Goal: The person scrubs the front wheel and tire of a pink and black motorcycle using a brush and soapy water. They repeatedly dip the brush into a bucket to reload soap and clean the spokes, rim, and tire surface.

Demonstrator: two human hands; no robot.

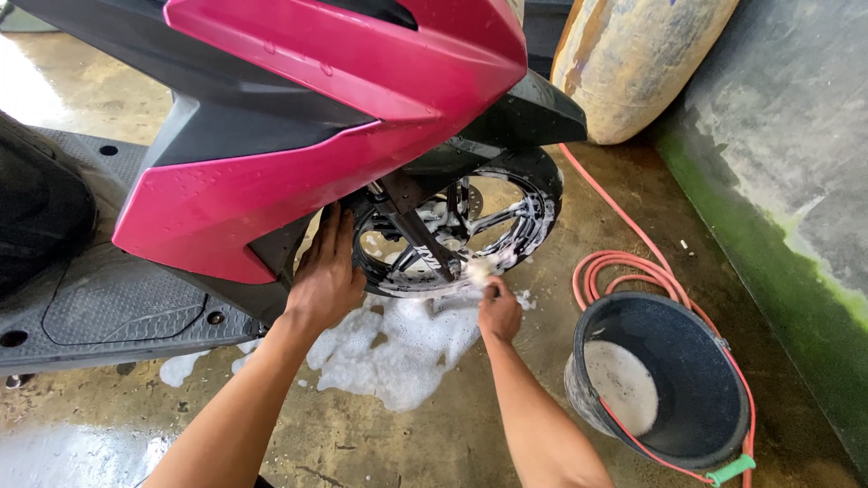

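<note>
**Soapy front wheel scrubbed by hand**

A dark bucket (665, 389) with soapy water stands nearest, at right. A small sudsy sponge (479, 269) is clenched in the right hand (499, 312) against the front wheel (457, 230). The left hand (325, 276) is pressed flat, fingers spread, on the magenta scooter (298, 117) panel. Beyond lies a coiled hose (624, 267).

Two bare forearms — no sleeves, no gloves — left hand (325, 282), right hand (498, 312).
</note>
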